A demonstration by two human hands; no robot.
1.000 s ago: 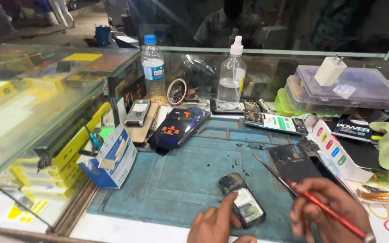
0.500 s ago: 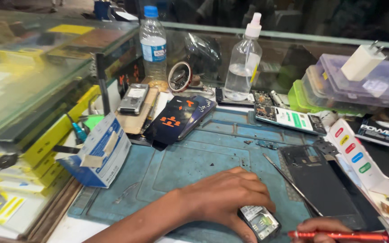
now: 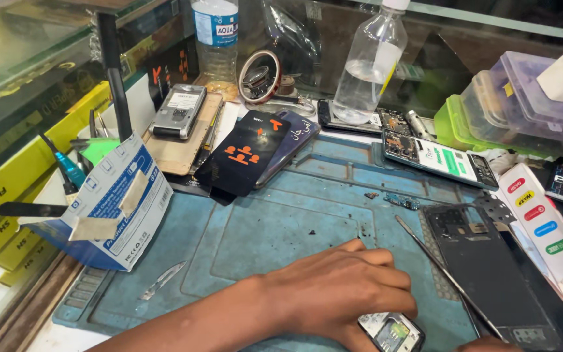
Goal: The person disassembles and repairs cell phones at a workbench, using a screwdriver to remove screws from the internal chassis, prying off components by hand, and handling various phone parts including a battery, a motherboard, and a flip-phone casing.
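— Where did we have the small opened phone (image 3: 392, 332) just then?

— Down at six o'clock on the blue work mat (image 3: 275, 228), at the very bottom of our view. Our left hand (image 3: 340, 296) lay over its upper end, fingers curled down and pressing it flat to the mat. We held it pinned rather than pinched; only its lower corner with the bare board showed.

— And the right hand (image 3: 487, 344)?

— Barely a sliver of it at five o'clock, at the frame's edge. We could not tell whether it was closed on anything. The thin metal probe (image 3: 447, 277) ran from about three o'clock of the left hand down towards it, but the grip itself was out of sight.

— How did we judge the phone would handle?

— Light and stiff, we thought, but delicate with its cover off: the exposed board and small parts looked easy to scratch or flex. The plastic shell seemed smooth enough to skid on the mat, so we reckoned the long side edges were the place to grip, keeping fingertips off the circuitry.

— Anything close by?

— The stripped dark phone frame (image 3: 483, 267) lay just beside it at two o'clock, and the blue cardboard box (image 3: 115, 212) sat well apart at nine o'clock.
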